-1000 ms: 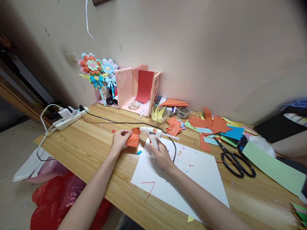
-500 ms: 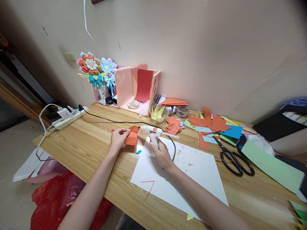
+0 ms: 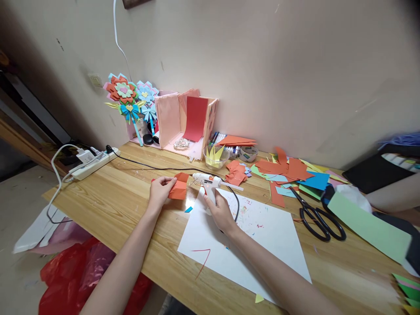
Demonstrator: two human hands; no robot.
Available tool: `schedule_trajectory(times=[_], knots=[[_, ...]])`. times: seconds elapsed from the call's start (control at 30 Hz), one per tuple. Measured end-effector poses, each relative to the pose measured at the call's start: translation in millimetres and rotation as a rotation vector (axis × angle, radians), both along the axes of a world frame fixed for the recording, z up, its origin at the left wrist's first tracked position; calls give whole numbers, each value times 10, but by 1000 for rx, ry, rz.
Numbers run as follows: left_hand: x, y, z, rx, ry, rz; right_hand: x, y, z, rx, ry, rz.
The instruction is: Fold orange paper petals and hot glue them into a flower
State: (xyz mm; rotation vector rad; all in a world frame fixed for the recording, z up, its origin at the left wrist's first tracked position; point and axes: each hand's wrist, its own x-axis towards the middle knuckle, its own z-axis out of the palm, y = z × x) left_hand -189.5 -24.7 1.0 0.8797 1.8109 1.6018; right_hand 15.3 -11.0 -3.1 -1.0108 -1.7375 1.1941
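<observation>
Between the front and back edges of the desk (image 3: 124,188), the left hand (image 3: 159,193) pinches orange paper (image 3: 179,190) by its left side, probably sparing fingers the nozzle's heat; the right hand (image 3: 222,213) grips the glue gun (image 3: 210,183), nozzle towards the paper.

Lit softly | shaded unevenly across wall (image 3: 262,78) | glaring palely on tabletop (image 3: 341,271), lower right | darkened at top-right corner | stretched toward edges
</observation>
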Motion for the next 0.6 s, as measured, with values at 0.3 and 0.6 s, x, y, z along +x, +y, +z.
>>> schedule_trajectory(times=[0.3, 0.6], knots=[[17, -94, 213, 165, -394, -204, -585, 470, 42, 188, 18, -10], [176, -193, 266, 22, -417, -561, -1083, 823, -174, 230, -225, 0]])
